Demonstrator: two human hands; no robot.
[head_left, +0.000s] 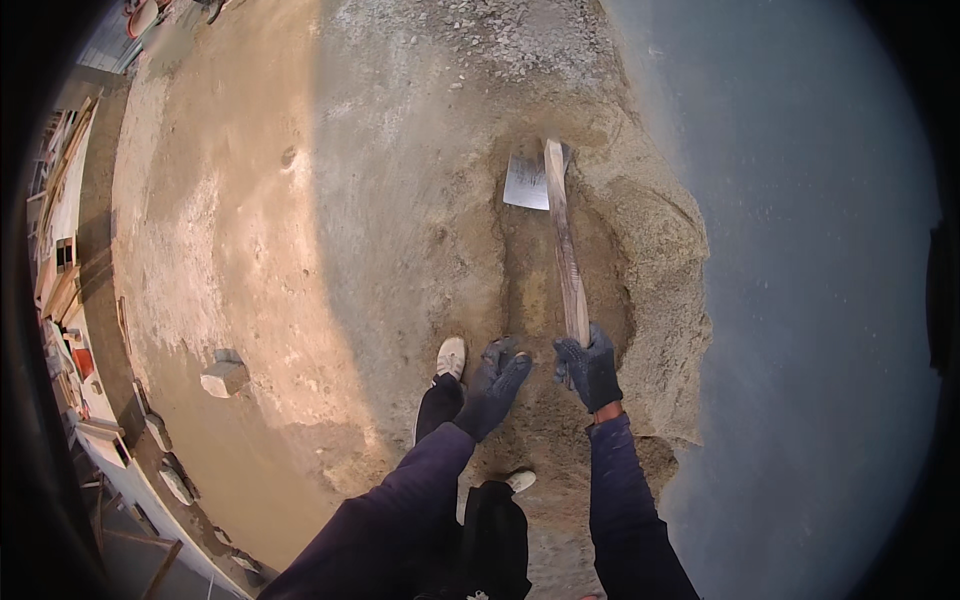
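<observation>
A hoe (566,245) with a wooden handle reaches away from me. Its flat metal blade (526,185) is at the far end of a shallow hollow in the sand. My right hand (590,370), in a dark glove, is wrapped round the near end of the handle. To the left of the handle and apart from it is my left hand (490,388), also gloved. Its fingers are curled in, and nothing shows in them. Loose damp sand (655,250) is banked up along the right side of the hollow.
A smooth grey wall or slab (800,300) borders the sand on the right. Grey gravel (530,40) lies at the far end. A block (225,375) sits on the ground to the left. Boards (65,170) and a low edge run along the far left. My shoes (451,357) are beside the hollow.
</observation>
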